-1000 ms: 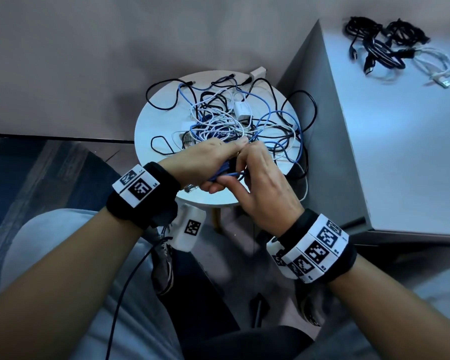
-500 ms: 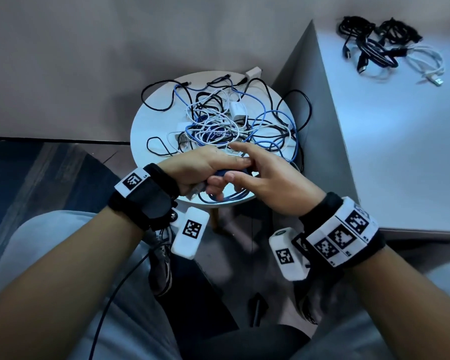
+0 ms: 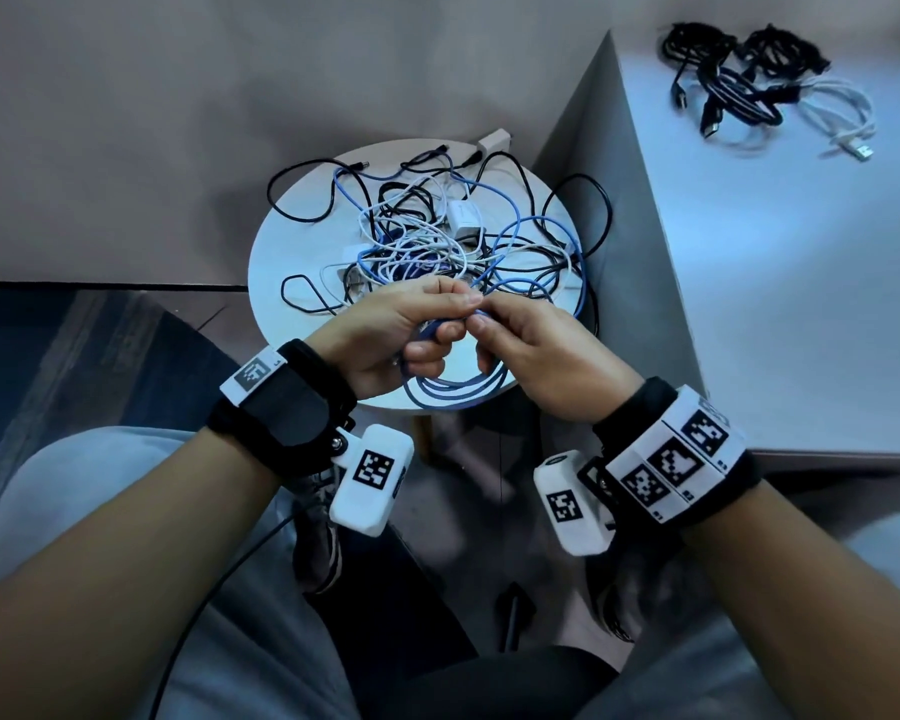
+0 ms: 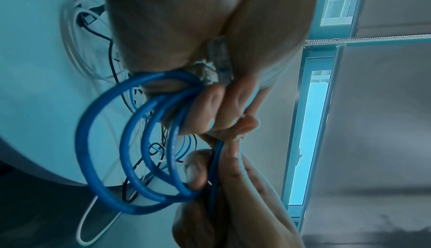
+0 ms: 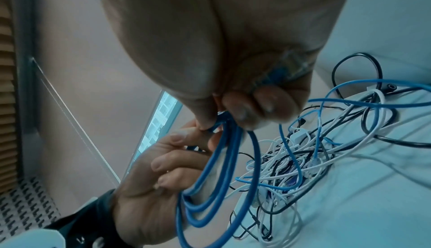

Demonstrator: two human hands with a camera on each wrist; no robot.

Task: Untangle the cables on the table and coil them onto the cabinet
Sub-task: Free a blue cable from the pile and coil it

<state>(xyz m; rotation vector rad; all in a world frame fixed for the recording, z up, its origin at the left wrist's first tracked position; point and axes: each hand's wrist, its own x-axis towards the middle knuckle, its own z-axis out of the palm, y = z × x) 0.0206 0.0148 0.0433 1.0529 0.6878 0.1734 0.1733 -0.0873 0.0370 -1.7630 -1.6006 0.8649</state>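
A blue cable coil (image 3: 458,389) hangs in several loops over the near edge of the round white table (image 3: 292,241). My left hand (image 3: 435,335) grips the bundled top of the loops (image 4: 111,141), with a clear plug (image 4: 220,62) against its palm. My right hand (image 3: 481,327) pinches the same blue cable (image 5: 210,178) right beside the left fingers, and a clear plug (image 5: 286,67) lies under its curled fingers. Blue strands run from the hands back into the tangle (image 3: 437,241) of blue, white and black cables on the table.
The grey cabinet (image 3: 801,278) stands right of the table; coiled black cables (image 3: 739,80) and a white one (image 3: 842,111) lie at its far end. A white adapter (image 3: 463,218) sits in the tangle. My knees and a shoe (image 3: 318,543) are below the table.
My right hand has gone from lying flat over the coil to pinching the blue cable at the left fingertips. The loops now hang lower and wider below both hands.
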